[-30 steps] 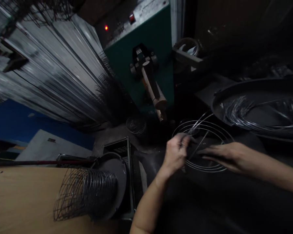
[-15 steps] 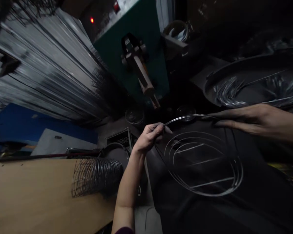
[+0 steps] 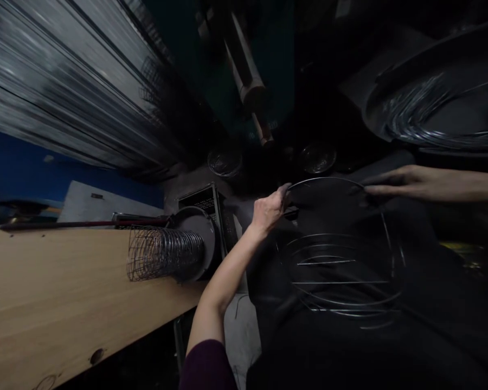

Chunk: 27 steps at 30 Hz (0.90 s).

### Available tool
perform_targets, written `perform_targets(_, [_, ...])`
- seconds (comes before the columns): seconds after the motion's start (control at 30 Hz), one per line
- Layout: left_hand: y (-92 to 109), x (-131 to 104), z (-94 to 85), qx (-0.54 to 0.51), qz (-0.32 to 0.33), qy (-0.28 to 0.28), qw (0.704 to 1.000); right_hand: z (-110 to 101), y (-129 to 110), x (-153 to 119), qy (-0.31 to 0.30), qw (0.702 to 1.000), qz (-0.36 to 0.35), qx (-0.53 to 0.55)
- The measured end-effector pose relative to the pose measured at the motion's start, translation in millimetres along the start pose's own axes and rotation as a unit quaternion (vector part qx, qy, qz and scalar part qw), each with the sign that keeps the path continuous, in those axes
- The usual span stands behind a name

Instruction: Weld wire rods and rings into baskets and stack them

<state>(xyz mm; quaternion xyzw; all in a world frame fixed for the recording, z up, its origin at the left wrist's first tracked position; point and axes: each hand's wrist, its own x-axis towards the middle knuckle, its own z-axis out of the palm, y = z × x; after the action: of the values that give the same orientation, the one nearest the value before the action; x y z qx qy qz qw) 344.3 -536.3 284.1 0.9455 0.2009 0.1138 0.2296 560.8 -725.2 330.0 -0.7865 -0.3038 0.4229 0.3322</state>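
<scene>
A thin metal wire ring (image 3: 324, 178) is held up over a dark-covered lap. At the ring's upper left, my left hand (image 3: 267, 210) is closed on it, thumb and fingers pinched together. My right hand (image 3: 409, 181) comes in from the right, and its darkened thumb and fingers pinch the same ring at its upper right. Below the hands are several more round wires with straight crossbars (image 3: 340, 282), lying on or hanging over the dark lap. Dim light and blur hide how they join the held ring.
On the left stands a wooden table (image 3: 49, 303) with a stack of wire grids (image 3: 162, 252) beside a dark round container. A green machine with a metal electrode arm (image 3: 244, 65) rises ahead. To the right, a large basin (image 3: 380, 103) holds many wire rings (image 3: 423, 116).
The view has tipped downward, so the machine sits higher. My left hand has shifted right and slightly up, and my right hand slightly up. Both still grip the ring.
</scene>
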Motion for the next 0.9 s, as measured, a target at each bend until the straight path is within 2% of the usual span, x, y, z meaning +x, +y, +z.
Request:
perform_targets(0.07, [-1,0,1.6,0.008,-0.001,-0.003,1.0,1,-3,4,-0.05,0.996,0.07,-0.002])
perform_targets(0.1, [-1,1,2.8,0.012,-0.003,-0.004,1.0,5,-2,5,-0.044,0.995,0.081,-0.029])
perform_targets(0.17, [0,3,5.8,0.026,-0.007,-0.009,1.0,15,5,7,0.026,0.99,0.047,-0.129])
perform_targets(0.23, [1,6,8.4,0.043,-0.016,-0.022,0.999,27,16,8,0.096,0.965,0.002,-0.243])
perform_targets(0.33, [0,13,10.7,0.065,-0.041,-0.045,0.996,38,29,11,0.128,0.932,-0.023,-0.339])
perform_targets(0.43, [-3,18,13.4,0.071,-0.063,-0.067,0.993,45,37,15,0.114,0.928,-0.047,-0.352])
perform_targets(0.57, [-10,21,20.6,0.07,-0.065,-0.081,0.992,54,48,20,0.115,0.94,-0.051,-0.317])
perform_targets(0.7, [-14,25,25.0,0.062,-0.073,-0.088,0.992,50,55,31,0.104,0.947,-0.089,-0.29])
perform_targets(0.8, [-17,27,25.1,0.055,-0.07,-0.092,0.992,39,46,46,0.057,0.947,-0.114,-0.295])
perform_targets(0.9, [-20,27,25.4,0.04,-0.064,-0.096,0.992,35,26,55,0.038,0.93,-0.118,-0.346])
